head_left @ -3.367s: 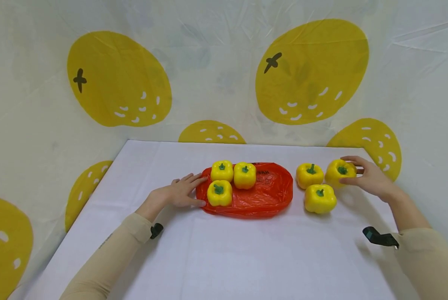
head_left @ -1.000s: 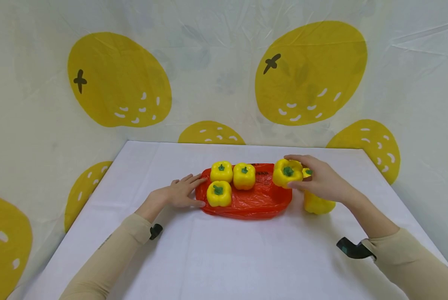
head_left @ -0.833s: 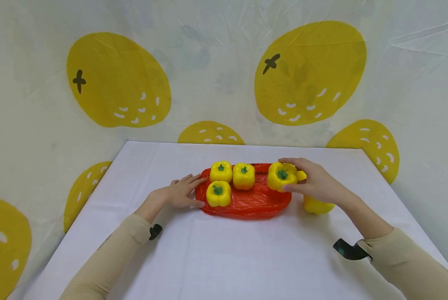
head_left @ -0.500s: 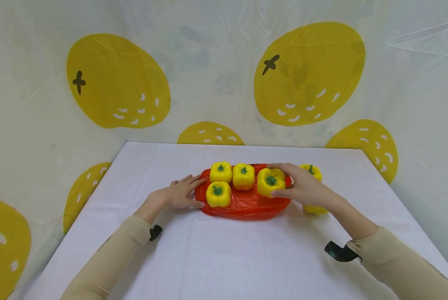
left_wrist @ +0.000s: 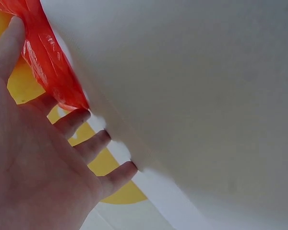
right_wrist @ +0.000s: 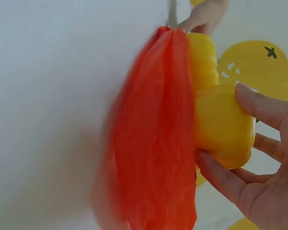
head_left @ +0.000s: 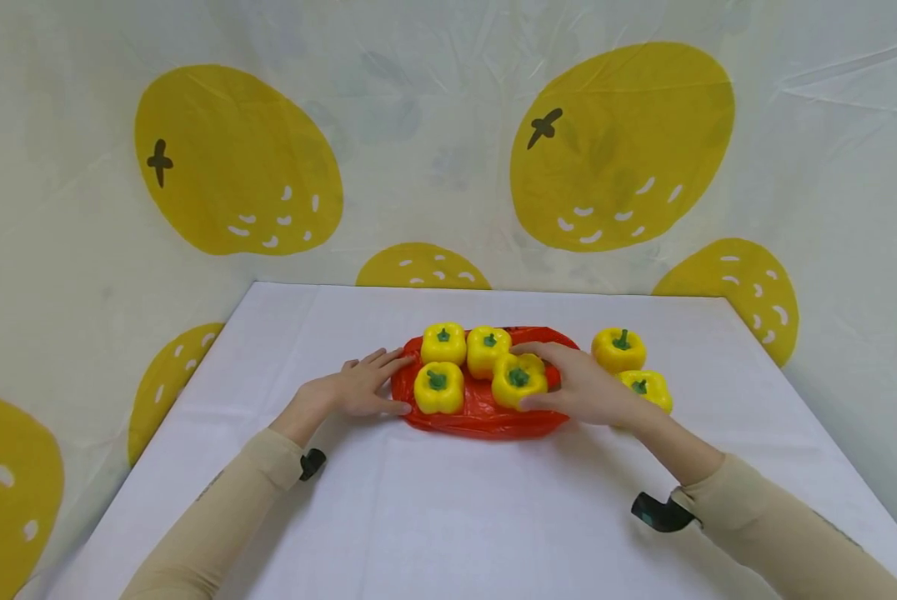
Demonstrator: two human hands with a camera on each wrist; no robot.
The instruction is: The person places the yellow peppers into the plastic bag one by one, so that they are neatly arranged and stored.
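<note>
My right hand (head_left: 587, 387) grips a yellow bell pepper (head_left: 519, 381) between thumb and fingers. In the right wrist view this bell pepper (right_wrist: 223, 127) sits against the red plastic (right_wrist: 153, 134). Beneath it in the head view lies a red plastic bag or plastic-covered tray (head_left: 486, 425); which one I cannot tell. Three more bell peppers stand on its left half: one at the back left (head_left: 443, 343), one at the back middle (head_left: 488, 350) and one in front (head_left: 438, 387). My left hand (head_left: 360, 389) rests with spread fingers at the red plastic's left edge.
Two yellow bell peppers stand on the white table (head_left: 448, 517) to the right, one behind (head_left: 618, 348) and one in front (head_left: 645, 387), the latter partly hidden by my right hand. A pale cloth with yellow fruit prints (head_left: 621, 150) hangs behind the table.
My right hand has taken a bell pepper from the group of three at right and carried it left and toward me, onto the red plastic. The left hand has stayed in place.
</note>
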